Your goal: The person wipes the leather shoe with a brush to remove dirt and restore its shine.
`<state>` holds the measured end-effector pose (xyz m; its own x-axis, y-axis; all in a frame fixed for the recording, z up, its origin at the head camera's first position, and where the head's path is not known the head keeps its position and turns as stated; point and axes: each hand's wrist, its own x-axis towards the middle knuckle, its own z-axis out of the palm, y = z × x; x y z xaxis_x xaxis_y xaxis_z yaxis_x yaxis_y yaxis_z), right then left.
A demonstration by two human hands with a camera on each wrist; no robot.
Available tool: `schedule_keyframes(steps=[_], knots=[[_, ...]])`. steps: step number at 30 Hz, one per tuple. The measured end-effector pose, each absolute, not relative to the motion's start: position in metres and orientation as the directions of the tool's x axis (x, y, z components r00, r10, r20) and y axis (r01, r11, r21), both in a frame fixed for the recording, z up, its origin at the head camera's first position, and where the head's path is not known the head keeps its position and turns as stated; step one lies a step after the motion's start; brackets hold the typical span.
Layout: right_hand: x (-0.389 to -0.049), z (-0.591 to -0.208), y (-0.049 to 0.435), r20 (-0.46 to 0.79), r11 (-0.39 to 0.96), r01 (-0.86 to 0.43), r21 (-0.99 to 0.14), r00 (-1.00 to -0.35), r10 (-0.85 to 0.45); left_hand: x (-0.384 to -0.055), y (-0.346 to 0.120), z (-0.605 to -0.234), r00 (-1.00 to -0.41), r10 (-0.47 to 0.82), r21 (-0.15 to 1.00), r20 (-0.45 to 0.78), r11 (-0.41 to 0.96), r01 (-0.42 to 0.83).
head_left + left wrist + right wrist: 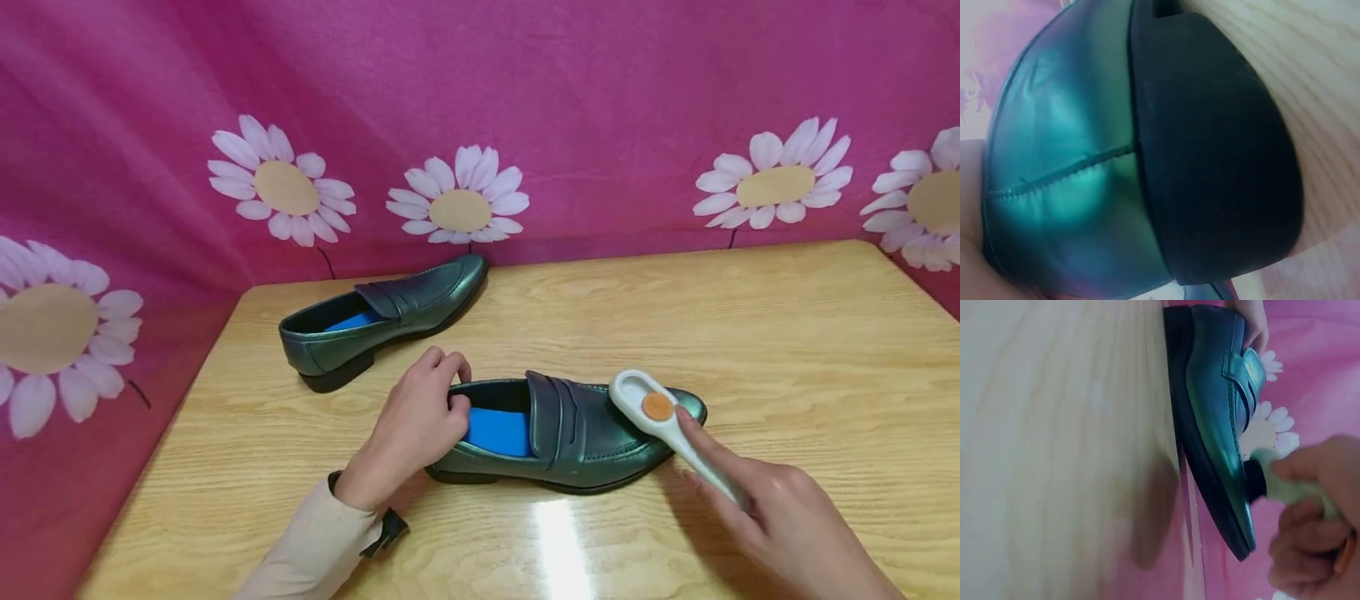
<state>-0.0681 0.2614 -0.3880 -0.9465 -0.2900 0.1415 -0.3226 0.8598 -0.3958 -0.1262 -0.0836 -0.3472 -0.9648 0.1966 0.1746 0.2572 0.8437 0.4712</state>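
A dark green, shiny loafer (600, 433) with a blue insole lies on the table, toe to the right. My left hand (420, 408) grips its back rim, fingers hooked over the edge. The heel (1222, 156) fills the left wrist view, with part of that hand (975, 250) at the lower left. In my right hand (780, 500) is a shoe brush (637, 396) with a white handle and an orange disc on its head. The right wrist view shows the brush's black underside (1254, 481) against the upper near the toe; whether it is bristles or sponge is unclear.
A matching loafer (420, 304) stands farther back on the left of the wooden table (787, 333), also with a blue insole. Behind the table hangs a pink cloth (585, 100) printed with large daisies. A black strap end (386, 532) sticks out at the left wrist.
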Motion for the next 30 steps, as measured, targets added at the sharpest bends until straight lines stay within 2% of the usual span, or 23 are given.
schedule_keyframes(steps=[3, 6, 10, 13, 17, 21, 23, 25, 28, 30], knots=[[-0.067, -0.389, 0.261, 0.023, 0.816, -0.318, -0.483, -0.936, -0.351, -0.126, -0.084, -0.348, -0.967, 0.200, 0.468, 0.160, 0.847, 0.253], [-0.066, -0.386, 0.260, -0.047, 0.832, -0.255, -0.493, -0.947, -0.318, -0.126, -0.084, -0.347, -0.971, 0.194, 0.468, 0.141, 0.851, 0.238], [-0.063, -0.386, 0.259, 0.111, 0.877, -0.272, -0.396, -0.962, -0.249, -0.126, -0.084, -0.346, -0.974, 0.195, 0.470, 0.116, 0.853, 0.227], [-0.062, -0.387, 0.260, 0.217, 0.892, -0.302, -0.337, -0.946, -0.239, -0.126, -0.084, -0.344, -0.976, 0.194, 0.474, 0.098, 0.853, 0.217], [-0.063, -0.386, 0.265, 0.247, 0.922, -0.266, -0.283, -0.949, -0.198, -0.126, -0.084, -0.342, -0.979, 0.192, 0.473, 0.067, 0.858, 0.200], [-0.064, -0.384, 0.271, 0.236, 0.920, -0.266, -0.286, -0.951, -0.202, -0.126, -0.084, -0.341, -0.981, 0.192, 0.468, 0.038, 0.864, 0.187], [-0.063, -0.385, 0.270, 0.163, 0.900, -0.289, -0.327, -0.955, -0.247, -0.127, -0.084, -0.341, -0.982, 0.187, 0.467, 0.027, 0.866, 0.178], [-0.063, -0.386, 0.270, 0.034, 0.866, -0.295, -0.403, -0.951, -0.308, -0.127, -0.083, -0.341, -0.983, 0.185, 0.465, 0.018, 0.869, 0.172], [-0.063, -0.386, 0.273, -0.137, 0.806, -0.268, -0.527, -0.910, -0.392, -0.127, -0.083, -0.340, -0.983, 0.183, 0.461, 0.003, 0.872, 0.163], [-0.063, -0.384, 0.276, -0.189, 0.793, -0.237, -0.562, -0.896, -0.401, -0.128, -0.083, -0.340, -0.983, 0.184, 0.462, -0.005, 0.872, 0.161]])
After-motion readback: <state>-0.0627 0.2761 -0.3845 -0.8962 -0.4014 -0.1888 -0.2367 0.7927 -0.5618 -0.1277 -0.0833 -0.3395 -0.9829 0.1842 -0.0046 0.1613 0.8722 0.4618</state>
